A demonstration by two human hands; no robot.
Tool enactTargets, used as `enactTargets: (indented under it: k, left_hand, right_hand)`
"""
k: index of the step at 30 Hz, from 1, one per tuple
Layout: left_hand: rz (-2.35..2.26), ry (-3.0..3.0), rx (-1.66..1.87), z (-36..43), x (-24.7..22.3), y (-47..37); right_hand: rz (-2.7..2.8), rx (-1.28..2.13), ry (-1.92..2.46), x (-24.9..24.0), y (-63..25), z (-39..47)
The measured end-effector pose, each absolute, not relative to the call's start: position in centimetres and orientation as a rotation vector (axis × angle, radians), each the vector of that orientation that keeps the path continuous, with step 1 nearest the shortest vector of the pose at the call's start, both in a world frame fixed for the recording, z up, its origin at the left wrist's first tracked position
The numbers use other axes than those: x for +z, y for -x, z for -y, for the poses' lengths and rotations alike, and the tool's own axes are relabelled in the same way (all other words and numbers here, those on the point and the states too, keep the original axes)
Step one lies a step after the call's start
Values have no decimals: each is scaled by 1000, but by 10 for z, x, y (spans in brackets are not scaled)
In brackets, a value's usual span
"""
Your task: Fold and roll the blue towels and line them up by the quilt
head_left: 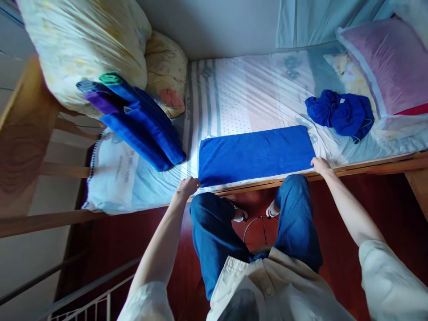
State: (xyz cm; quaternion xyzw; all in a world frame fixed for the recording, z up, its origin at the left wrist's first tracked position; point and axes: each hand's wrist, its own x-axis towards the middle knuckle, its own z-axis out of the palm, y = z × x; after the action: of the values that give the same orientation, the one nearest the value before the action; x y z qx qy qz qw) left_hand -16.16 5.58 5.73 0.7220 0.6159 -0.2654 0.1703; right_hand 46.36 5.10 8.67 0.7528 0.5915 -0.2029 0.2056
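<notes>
A blue towel [256,154] lies flat as a long rectangle along the front edge of the bed. My left hand [188,186] pinches its near left corner, and my right hand [320,164] pinches its near right corner. To the left, several rolled towels [142,122], mostly blue with purple, grey and green ones among them, rest side by side against a large pillow. A crumpled blue cloth [341,112] sits on the bed to the right of the flat towel.
Large yellowish pillows [90,49] stand at the left end of the bed [247,98]. A pink pillow [389,67] is at the right. Wooden rails [23,142] close the left end, and a wooden edge [374,168] runs along the front, near my knees.
</notes>
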Motion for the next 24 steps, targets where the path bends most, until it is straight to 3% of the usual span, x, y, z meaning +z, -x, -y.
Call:
enactTargets:
  k: [2,4,8,15,24]
  left_hand:
    - [-1755,-2098,-610,-69,58,144]
    - [-1779,-2170,-252,-79,52,113]
    - [-1825,-2113,338,-75,21,27]
    - [-1925,-1907,694,-32,-42,-35]
    - [-1889,-1905,793,-27,-55,-26]
  right_hand:
    - [-1682,-563,-2064,96,-440,-66]
    - [-1822,-606,-2090,98,-406,-77]
    - [-2323,-910,-2165,75,-309,-84]
    - [-2741,-1331,-2054,-7,-167,-76]
    - [-2857,-1294,-1966,-36,-219,-81]
